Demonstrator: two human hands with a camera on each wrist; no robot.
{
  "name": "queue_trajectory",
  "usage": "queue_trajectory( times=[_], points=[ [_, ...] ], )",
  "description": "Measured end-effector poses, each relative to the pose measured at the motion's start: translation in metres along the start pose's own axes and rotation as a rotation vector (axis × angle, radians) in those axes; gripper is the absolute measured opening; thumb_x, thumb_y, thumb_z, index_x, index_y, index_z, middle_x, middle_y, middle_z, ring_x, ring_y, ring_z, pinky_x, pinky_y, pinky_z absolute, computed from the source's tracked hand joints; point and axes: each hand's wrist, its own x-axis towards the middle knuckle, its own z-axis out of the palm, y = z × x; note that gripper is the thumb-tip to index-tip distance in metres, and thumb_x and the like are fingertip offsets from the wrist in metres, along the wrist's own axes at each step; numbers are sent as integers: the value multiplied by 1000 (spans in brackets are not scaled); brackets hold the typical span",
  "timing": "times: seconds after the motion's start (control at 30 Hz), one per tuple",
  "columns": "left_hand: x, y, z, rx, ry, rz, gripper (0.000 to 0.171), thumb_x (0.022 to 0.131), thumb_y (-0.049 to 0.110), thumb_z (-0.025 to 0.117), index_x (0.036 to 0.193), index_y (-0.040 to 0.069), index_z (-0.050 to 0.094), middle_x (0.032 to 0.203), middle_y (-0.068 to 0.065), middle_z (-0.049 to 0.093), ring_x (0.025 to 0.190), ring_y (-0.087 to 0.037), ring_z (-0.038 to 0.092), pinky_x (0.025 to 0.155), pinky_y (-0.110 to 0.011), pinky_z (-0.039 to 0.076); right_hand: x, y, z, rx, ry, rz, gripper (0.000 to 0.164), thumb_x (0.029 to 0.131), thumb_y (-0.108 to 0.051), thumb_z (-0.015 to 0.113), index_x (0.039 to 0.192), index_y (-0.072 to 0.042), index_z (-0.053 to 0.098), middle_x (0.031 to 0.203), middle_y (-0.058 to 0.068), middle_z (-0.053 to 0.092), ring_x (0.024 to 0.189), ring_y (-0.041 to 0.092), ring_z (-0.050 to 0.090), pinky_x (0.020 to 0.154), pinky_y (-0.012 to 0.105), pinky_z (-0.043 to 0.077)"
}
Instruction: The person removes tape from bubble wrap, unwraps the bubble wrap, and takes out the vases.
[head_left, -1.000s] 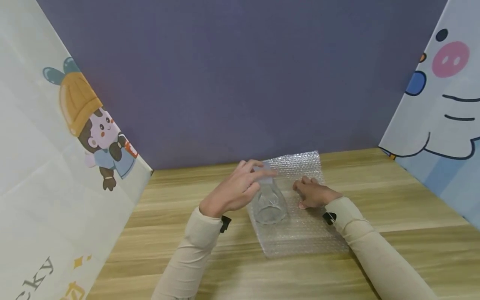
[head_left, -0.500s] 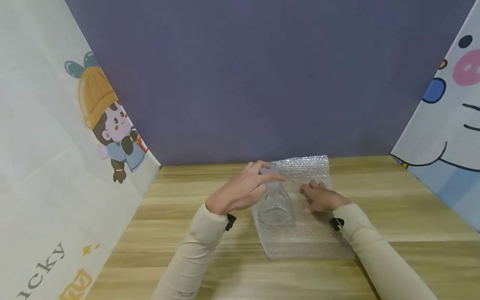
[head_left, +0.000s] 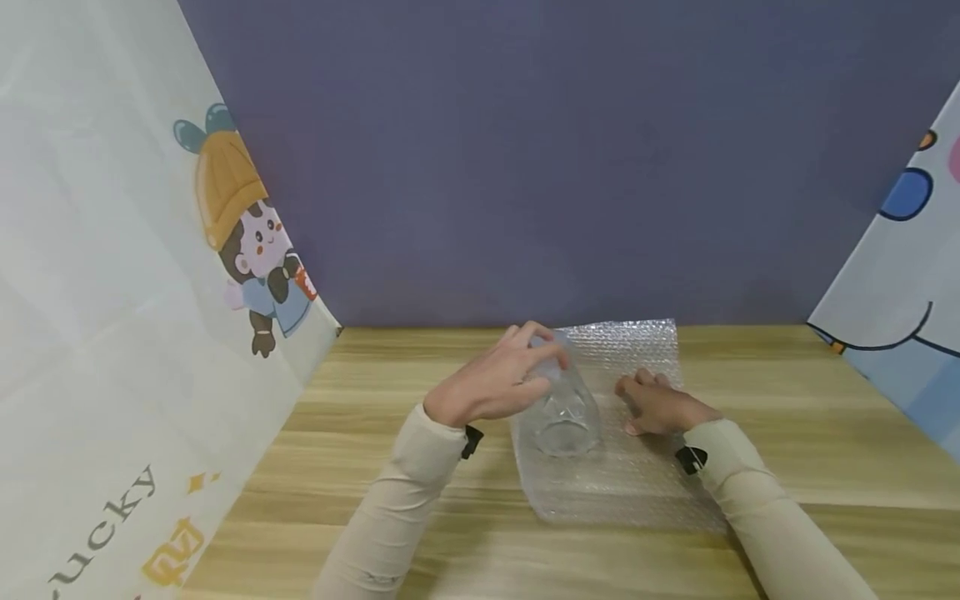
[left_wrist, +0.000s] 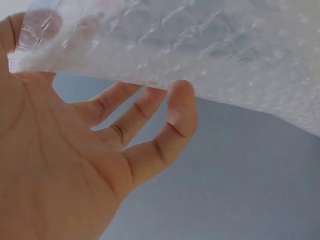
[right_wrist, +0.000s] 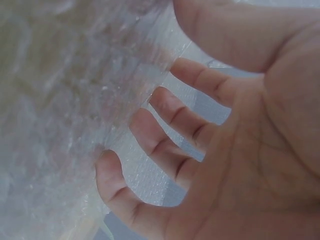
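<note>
A clear glass vessel (head_left: 564,437) lies on a sheet of bubble wrap (head_left: 622,483), its round base toward me and its narrower end away. Over that narrower end my left hand (head_left: 498,385) is curled, with the index finger bent across and the thumb on the near side. In the left wrist view, bubble wrap (left_wrist: 260,55) covers part of the fingers. My right hand (head_left: 660,404) rests on the wrap to the right of the vessel. Its bent, spread fingers (right_wrist: 147,127) touch the wrap with the tips in the right wrist view. Whether wrap covers the vessel's top is hard to tell.
The wood-grain table (head_left: 360,400) meets a dark purple back wall (head_left: 525,167). A white side panel with a cartoon child (head_left: 262,250) stands on the left. Another printed panel (head_left: 922,275) bounds the right. The wrap reaches close to the back wall.
The head view has turned slightly left, so everything shifts right in it. My left index finger has gone from extended to bent over the vessel's narrow end. The right hand stays on the wrap.
</note>
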Motion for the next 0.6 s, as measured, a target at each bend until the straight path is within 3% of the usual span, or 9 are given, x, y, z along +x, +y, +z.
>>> queue_trajectory(
  times=[0.13,0.3,0.6],
  points=[
    [2,1,-2,0,-3,-17,33,90,33,53,122,36,55,145,5,43,117,-15,46,87,-38,51,-3,3,-1,16,-12,0,58,90,-25,79,136,-4,51,127,23,48,111,44,45,91,60,48],
    [6,2,-2,-10,-8,-38,30,93,46,61,120,33,54,144,4,45,125,-17,46,95,-43,52,-8,9,0,44,-9,-1,57,90,-23,79,136,-3,50,125,22,47,109,41,44,90,58,48],
    [4,-3,-6,-11,-6,-129,46,92,74,53,103,30,54,120,4,47,105,-17,46,82,-38,49,0,10,-3,64,-15,-7,59,90,-25,78,138,-4,50,128,21,46,112,40,43,94,59,48]
  ],
)
